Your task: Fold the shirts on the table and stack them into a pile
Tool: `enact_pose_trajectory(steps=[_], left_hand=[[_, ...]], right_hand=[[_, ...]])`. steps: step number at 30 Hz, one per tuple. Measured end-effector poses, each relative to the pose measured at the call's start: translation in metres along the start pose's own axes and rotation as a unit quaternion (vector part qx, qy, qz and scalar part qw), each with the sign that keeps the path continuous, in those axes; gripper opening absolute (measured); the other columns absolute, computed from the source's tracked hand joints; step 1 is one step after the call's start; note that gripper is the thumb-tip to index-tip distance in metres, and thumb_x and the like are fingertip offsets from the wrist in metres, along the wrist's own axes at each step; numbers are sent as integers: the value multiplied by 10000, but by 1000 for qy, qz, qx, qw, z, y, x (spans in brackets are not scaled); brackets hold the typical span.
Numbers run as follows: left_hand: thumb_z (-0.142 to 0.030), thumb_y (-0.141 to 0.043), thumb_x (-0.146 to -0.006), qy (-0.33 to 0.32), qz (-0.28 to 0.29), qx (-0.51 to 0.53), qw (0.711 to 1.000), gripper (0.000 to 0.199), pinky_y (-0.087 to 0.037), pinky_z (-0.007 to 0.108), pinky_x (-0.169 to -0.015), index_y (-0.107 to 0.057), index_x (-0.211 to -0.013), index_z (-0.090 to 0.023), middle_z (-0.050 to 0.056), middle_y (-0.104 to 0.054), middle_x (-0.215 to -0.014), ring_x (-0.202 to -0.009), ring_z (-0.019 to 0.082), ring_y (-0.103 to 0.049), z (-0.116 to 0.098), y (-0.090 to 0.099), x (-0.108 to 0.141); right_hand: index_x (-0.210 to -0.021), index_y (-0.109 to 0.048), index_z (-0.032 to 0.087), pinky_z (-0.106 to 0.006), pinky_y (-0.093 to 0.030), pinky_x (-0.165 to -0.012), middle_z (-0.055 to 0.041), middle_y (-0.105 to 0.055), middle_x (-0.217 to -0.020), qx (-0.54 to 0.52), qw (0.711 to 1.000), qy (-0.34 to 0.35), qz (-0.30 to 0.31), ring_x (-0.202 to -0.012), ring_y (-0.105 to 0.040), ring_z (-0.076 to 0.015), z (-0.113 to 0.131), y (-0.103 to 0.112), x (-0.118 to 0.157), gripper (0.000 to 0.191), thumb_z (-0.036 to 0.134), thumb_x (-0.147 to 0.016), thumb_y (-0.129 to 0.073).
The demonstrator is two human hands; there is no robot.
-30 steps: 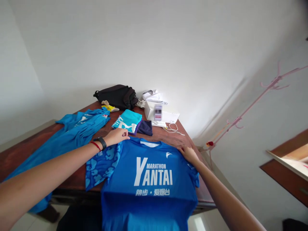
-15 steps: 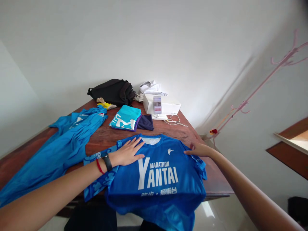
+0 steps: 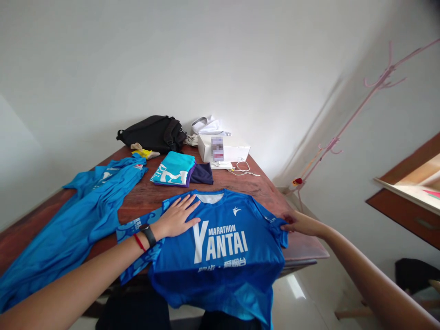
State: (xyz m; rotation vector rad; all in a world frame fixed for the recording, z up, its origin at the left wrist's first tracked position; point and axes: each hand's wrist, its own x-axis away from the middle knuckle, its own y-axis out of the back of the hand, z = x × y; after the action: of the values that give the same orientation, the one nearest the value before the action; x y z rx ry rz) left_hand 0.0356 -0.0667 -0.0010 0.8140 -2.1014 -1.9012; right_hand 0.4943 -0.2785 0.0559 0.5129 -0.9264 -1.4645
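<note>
A blue T-shirt (image 3: 223, 215) with white "Marathon Yantai" lettering lies front up on the table, its collar away from me and its lower part hanging over the near edge. My left hand (image 3: 177, 217) rests flat on the shirt's shoulder beside the collar, fingers spread; a black band and a red cord circle that wrist. At the other side, my right hand (image 3: 299, 223) pinches the edge of the short sleeve between thumb and fingers. The patterned sleeve on the left is partly covered by my left forearm.
On the wooden table (image 3: 237, 183), a lighter blue garment (image 3: 79, 224) lies crumpled at left. Folded clothes (image 3: 175, 168), a black bag (image 3: 149, 133), a white box (image 3: 237, 149) and a cable stand farther back. A pink coat rack (image 3: 357, 107) leans in view at right.
My right hand has moved outward from the shirt's shoulder to its sleeve, which is now spread out more. My left hand stays on the shoulder. The view has shifted slightly right.
</note>
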Motion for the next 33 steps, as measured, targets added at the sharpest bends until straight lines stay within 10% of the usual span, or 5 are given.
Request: enact_pose_trajectory(steps=[11,18,24,33], left_hand=[[-671,-397,-1003,-2,-3,-11,1000,699,-263,544,-1246,-421,-1581,-279,87,-305,-1678,-1540,343,-300,2,-1,-3],[-674,-390,-1004,-13,-10,-18,1000,700,-266,537,-1246,-413,-1585,-285,85,-302,-1678,-1537,342,-308,4,-3,-4],[-671,-398,-1004,-9,-11,-18,1000,696,-268,535,-1244,-398,-1591,-297,73,-285,-1684,-1540,343,-301,4,-4,-4],[-662,-360,-1020,-4,12,-23,1000,699,-256,562,-1242,-360,-1608,-282,94,-263,-1688,-1550,339,-276,2,-1,-3]], right_hand=[[-1027,-754,138,-332,-564,-736,-145,-771,-962,-305,942,-125,-69,-815,-718,-231,-11,10,1,558,659,-860,-641],[-794,-677,161,-290,-473,-563,-67,-668,-639,-110,951,-228,-179,-592,-638,-201,-31,-3,-22,382,518,-905,-595],[-847,-671,180,-300,-418,-679,-93,-718,-854,177,941,-85,-275,-792,-651,-230,6,-10,-45,225,354,-920,-548],[-1079,-712,153,-356,-438,-974,-144,-687,-1119,224,941,121,-225,-1071,-609,-274,100,-64,-108,277,322,-1010,-503]])
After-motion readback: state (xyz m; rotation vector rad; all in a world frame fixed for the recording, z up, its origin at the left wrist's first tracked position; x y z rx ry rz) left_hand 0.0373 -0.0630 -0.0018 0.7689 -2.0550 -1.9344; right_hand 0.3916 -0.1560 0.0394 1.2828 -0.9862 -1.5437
